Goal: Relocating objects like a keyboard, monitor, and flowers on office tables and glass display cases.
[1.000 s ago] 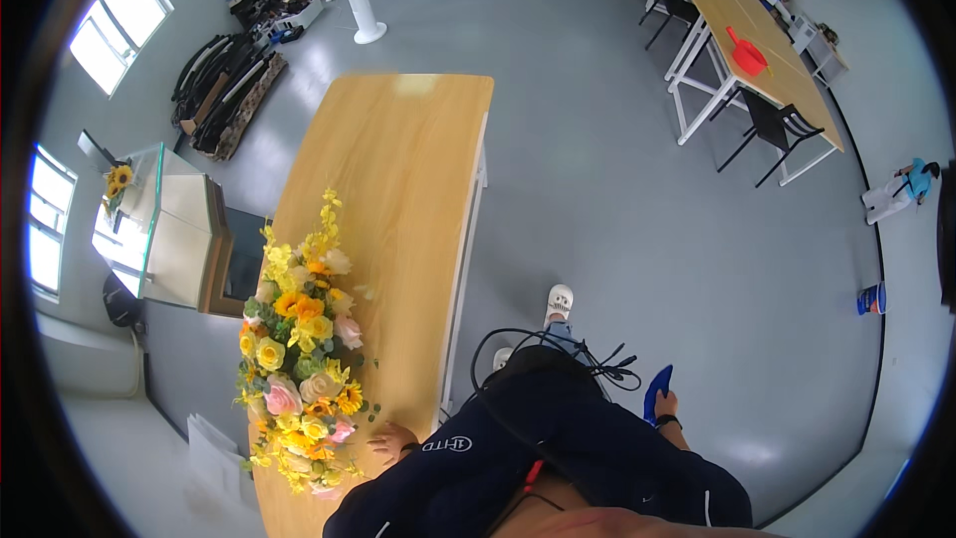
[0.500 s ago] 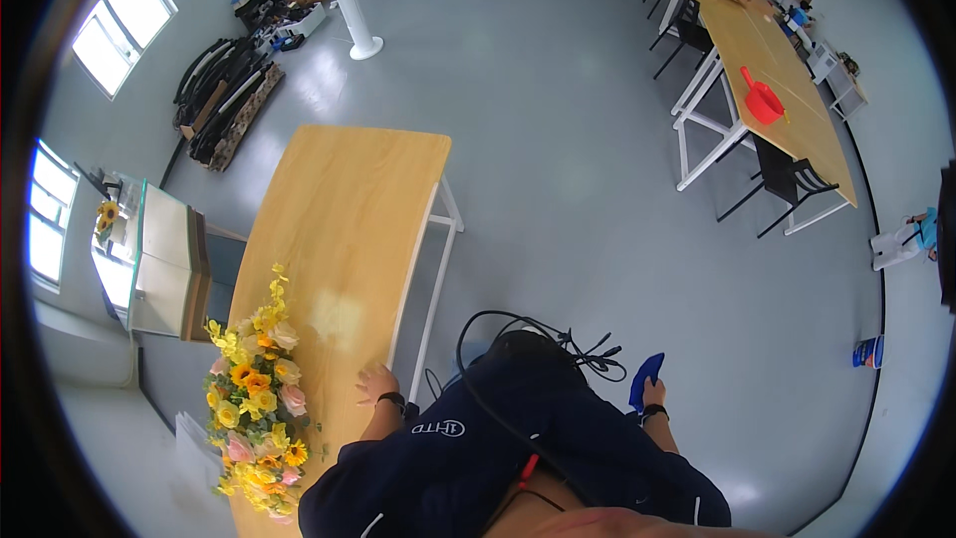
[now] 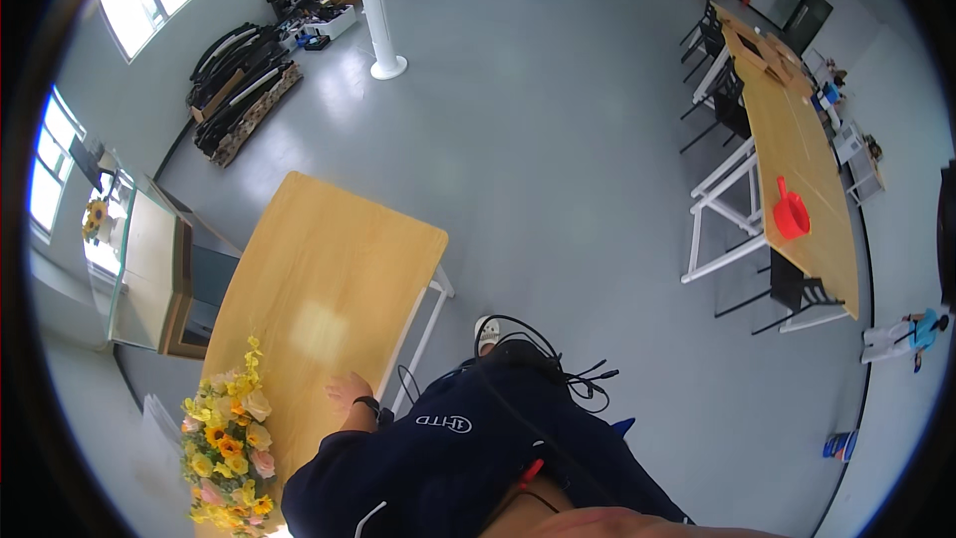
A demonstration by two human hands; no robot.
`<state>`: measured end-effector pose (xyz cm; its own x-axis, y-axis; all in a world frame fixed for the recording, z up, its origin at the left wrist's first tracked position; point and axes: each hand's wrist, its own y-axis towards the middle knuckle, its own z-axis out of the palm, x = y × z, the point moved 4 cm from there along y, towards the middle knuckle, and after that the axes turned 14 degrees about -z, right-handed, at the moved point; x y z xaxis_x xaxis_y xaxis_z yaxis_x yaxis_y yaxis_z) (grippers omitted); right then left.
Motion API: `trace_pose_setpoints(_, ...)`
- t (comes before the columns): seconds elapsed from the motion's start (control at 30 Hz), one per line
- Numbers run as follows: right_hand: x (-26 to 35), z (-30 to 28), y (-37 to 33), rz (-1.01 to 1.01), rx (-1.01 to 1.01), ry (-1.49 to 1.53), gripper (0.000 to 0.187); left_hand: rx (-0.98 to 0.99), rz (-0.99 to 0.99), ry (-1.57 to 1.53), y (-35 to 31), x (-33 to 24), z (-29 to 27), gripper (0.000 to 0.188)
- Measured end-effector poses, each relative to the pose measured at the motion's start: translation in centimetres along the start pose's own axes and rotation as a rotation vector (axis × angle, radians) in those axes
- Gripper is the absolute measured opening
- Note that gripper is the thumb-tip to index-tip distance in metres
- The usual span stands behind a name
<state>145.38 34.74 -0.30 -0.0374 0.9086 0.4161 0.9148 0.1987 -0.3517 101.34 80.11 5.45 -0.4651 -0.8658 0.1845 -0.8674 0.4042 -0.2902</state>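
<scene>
Head view.

Left hand: resting on the bare tabletop just inside the right edge, appearing open, gripping nothing; wearing a black band at the wrist.

Right hand: not showing; whether it is opening or closing on anything, one cannot tell.

Pointed blue item: only its tip projecting past the right side of the wearer's navy garment, the remainder being hidden.

Wood-topped table, white legs: standing at the wearer's left.

Floral arrangement, yellow, orange, cream and pink blooms with greenery: lying along the table's left side at the near end, to the left of the left hand and apart from it.

Black cables: looping in front of the wearer's middle, plug ends pointing right.

White shoe: showing on the grey floor.

Long wooden table: running along the right wall, supporting a red long-handled vessel; black chairs standing beside it.

White column: rising from the floor, upper left.

Glass-topped display cabinet: standing left of the nearer table.
</scene>
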Motion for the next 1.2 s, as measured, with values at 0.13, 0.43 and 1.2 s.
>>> trace_pose_setpoints(0.13, 2.7, 1.5, 4.6, 0.017, 0.015, 0.021, 0.04, -0.099, 0.361, -0.039, -3.3, -11.5, -1.0, 0.055)
trace_pose_setpoints(0.43, 5.9, 2.6, 18.6, -0.03, -0.018, 0.13, 0.044, -0.021, 0.539, -0.131, -10.6, -25.0, -4.2, 0.054)
trace_pose_setpoints(1.2, 54.6, 1.5, 61.1, -0.614, 0.229, -0.007, 0.034, 0.216, -0.187, -0.113, -19.6, -34.3, -3.6, 0.055)
